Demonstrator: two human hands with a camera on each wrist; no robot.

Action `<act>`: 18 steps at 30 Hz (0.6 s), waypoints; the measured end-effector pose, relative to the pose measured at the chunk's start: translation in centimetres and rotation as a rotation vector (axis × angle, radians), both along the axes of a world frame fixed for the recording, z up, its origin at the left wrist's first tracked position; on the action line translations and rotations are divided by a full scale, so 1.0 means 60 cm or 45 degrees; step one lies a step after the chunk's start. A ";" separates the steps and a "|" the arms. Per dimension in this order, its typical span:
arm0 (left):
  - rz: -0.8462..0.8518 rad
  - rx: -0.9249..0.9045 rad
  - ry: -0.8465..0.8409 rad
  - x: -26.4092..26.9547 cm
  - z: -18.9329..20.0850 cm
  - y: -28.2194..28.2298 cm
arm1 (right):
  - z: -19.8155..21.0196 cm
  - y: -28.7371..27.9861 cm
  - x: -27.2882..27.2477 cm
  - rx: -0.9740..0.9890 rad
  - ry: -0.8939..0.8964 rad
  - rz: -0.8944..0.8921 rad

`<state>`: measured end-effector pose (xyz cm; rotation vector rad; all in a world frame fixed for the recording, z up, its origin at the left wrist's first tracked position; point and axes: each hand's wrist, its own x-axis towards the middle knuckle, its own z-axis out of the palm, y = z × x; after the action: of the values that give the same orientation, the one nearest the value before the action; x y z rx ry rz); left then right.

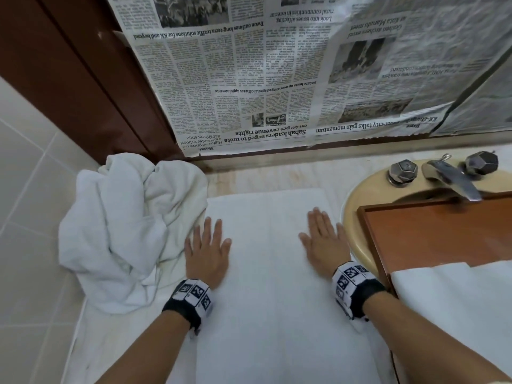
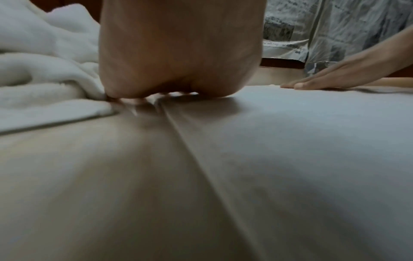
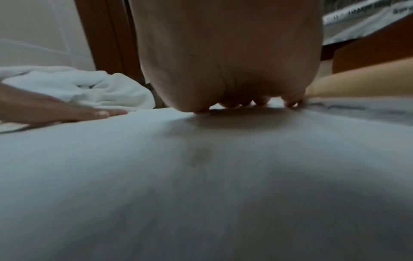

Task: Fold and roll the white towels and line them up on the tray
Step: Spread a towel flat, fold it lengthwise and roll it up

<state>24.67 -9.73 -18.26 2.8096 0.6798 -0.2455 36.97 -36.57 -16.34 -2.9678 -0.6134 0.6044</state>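
White terry cloth is lying flat on the counter in front of us: a folded towel [image 1: 266, 259] stretching from near the newspaper-covered mirror [image 1: 277, 79] back toward our body. We are pressing our left hand [image 1: 206, 252] palm down on its left edge, fingers straight and slightly spread, and our right hand [image 1: 324, 239] palm down near its right edge, fingers straight and close together; neither is gripping anything. In the left wrist view the heel of the left hand [image 2: 174, 53] is sitting right where the towel's edge [image 2: 290, 141] meets the counter. A crumpled heap of white towels [image 1: 119, 228] is resting just beside our left hand, touching the flat one. To the right we are seeing a wooden tray [image 1: 432, 234] lying over the beige sink [image 1: 357, 214], with another flat white towel [image 1: 457, 300] draped across its near end. The faucet [image 1: 448, 178] is standing behind the tray.
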 end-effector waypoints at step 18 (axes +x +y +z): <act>-0.003 -0.125 -0.033 -0.130 0.014 -0.094 | -0.007 -0.067 -0.137 0.166 -0.096 -0.039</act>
<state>16.87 -15.39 -17.40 2.7151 0.6410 -0.2355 28.73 -40.60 -16.77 -2.8829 -0.5870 0.4344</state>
